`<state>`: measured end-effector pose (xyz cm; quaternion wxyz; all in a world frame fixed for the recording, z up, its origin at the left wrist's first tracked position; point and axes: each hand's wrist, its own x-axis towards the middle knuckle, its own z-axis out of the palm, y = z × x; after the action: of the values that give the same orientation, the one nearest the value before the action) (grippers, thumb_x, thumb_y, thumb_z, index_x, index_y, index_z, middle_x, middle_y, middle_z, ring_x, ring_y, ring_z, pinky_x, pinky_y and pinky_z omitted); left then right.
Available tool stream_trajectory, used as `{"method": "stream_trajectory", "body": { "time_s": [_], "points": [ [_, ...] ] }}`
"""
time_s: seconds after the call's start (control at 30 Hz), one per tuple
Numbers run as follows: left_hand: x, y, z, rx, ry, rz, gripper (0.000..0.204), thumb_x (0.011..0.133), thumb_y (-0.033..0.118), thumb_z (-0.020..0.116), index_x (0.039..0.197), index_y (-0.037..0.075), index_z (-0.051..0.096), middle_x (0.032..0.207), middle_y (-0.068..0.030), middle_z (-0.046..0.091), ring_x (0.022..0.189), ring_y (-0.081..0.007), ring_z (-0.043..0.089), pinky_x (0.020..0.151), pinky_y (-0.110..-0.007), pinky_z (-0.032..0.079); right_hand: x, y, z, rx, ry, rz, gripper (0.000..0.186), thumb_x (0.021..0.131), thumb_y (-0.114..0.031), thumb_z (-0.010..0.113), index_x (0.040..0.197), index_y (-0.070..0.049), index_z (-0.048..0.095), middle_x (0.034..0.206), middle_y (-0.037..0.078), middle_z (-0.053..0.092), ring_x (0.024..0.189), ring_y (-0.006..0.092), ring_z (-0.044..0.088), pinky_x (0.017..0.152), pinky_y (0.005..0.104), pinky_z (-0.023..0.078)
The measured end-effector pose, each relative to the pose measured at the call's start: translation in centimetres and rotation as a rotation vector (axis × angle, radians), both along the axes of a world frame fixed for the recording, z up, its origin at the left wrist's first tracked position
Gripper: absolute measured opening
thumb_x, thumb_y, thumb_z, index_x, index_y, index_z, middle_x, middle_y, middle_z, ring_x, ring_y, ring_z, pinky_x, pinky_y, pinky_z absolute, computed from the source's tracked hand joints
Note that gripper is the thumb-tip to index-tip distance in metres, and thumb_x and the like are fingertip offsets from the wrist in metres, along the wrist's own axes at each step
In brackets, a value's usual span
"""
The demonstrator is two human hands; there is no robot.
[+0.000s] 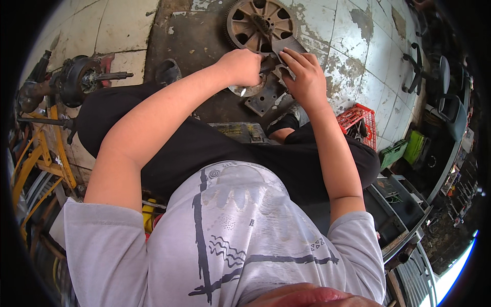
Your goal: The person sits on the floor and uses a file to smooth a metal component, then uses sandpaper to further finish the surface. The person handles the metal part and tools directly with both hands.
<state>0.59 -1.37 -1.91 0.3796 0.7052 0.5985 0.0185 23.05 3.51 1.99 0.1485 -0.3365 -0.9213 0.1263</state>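
Observation:
My left hand (243, 66) is closed on something dark that I cannot make out, above a shiny round metal part (240, 90). To its right, my right hand (304, 77) rests its outstretched fingers on a flat grey metal plate (283, 46), with the thumb bent below. A large toothed flywheel (244, 23) lies just beyond both hands. Beneath them is a steel plate with holes (260, 105), partly hidden.
An axle and hub assembly (76, 79) stands at left above yellow metal frames (48, 156). A red crate (358, 120), green cases (414, 148) and black chair bases (411, 69) are at right. My crossed legs frame the work area on worn tiles (353, 61).

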Motion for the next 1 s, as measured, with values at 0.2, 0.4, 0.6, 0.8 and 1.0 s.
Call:
{"method": "stream_trajectory", "body": {
  "time_s": [0.2, 0.4, 0.6, 0.8, 1.0],
  "points": [
    [-0.3, 0.6, 1.1, 0.018, -0.003, -0.007, 0.04, 0.081, 0.029, 0.075, 0.109, 0.001, 0.078, 0.099, -0.0245, 0.081, 0.101, -0.0419, 0.079, 0.092, -0.05, 0.064, 0.6, 1.0, -1.2, 0.072, -0.011, 0.059, 0.04, 0.083, -0.004, 0.078, 0.122, -0.01, 0.077, 0.138, 0.004, 0.075, 0.132, 0.0298, 0.068, 0.107, 0.0422, 0.057],
    [-0.8, 0.7, 0.5, 0.014, -0.022, 0.024, 0.038, 0.077, 0.033, 0.078, 0.093, -0.001, 0.074, 0.094, -0.0259, 0.078, 0.098, -0.044, 0.077, 0.09, -0.053, 0.062, 0.4, 0.5, -1.0, 0.151, -0.098, 0.14, 0.043, 0.088, -0.007, 0.073, 0.13, -0.013, 0.075, 0.145, 0.004, 0.073, 0.136, 0.0272, 0.067, 0.11, 0.045, 0.052],
    [-0.9, 0.6, -0.1, 0.066, -0.048, 0.071, 0.041, 0.077, 0.033, 0.078, 0.099, -0.002, 0.073, 0.098, -0.0267, 0.078, 0.1, -0.044, 0.077, 0.091, -0.053, 0.062, 0.9, 1.1, -1.1, 0.164, -0.134, 0.048, 0.043, 0.09, -0.008, 0.068, 0.131, -0.015, 0.078, 0.144, 0.002, 0.074, 0.138, 0.025, 0.065, 0.112, 0.047, 0.049],
    [-0.9, 0.7, 0.2, 0.048, -0.031, 0.061, 0.043, 0.08, 0.034, 0.078, 0.106, -0.001, 0.072, 0.101, -0.0257, 0.079, 0.103, -0.0437, 0.076, 0.093, -0.052, 0.062, 1.2, 1.3, -1.4, 0.18, -0.133, 0.083, 0.043, 0.092, -0.007, 0.066, 0.133, -0.015, 0.077, 0.149, 0.0, 0.072, 0.144, 0.0242, 0.062, 0.116, 0.047, 0.049],
    [-0.6, 0.6, 0.9, 0.003, -0.013, 0.062, 0.06, 0.084, 0.038, 0.078, 0.129, -0.001, 0.073, 0.108, -0.025, 0.079, 0.105, -0.0431, 0.076, 0.094, -0.052, 0.061, 2.8, 2.6, -2.2, 0.162, -0.178, -0.09, 0.04, 0.096, -0.007, 0.069, 0.133, -0.016, 0.079, 0.148, 0.001, 0.073, 0.145, 0.024, 0.062, 0.118, 0.047, 0.05]
  ]
}}
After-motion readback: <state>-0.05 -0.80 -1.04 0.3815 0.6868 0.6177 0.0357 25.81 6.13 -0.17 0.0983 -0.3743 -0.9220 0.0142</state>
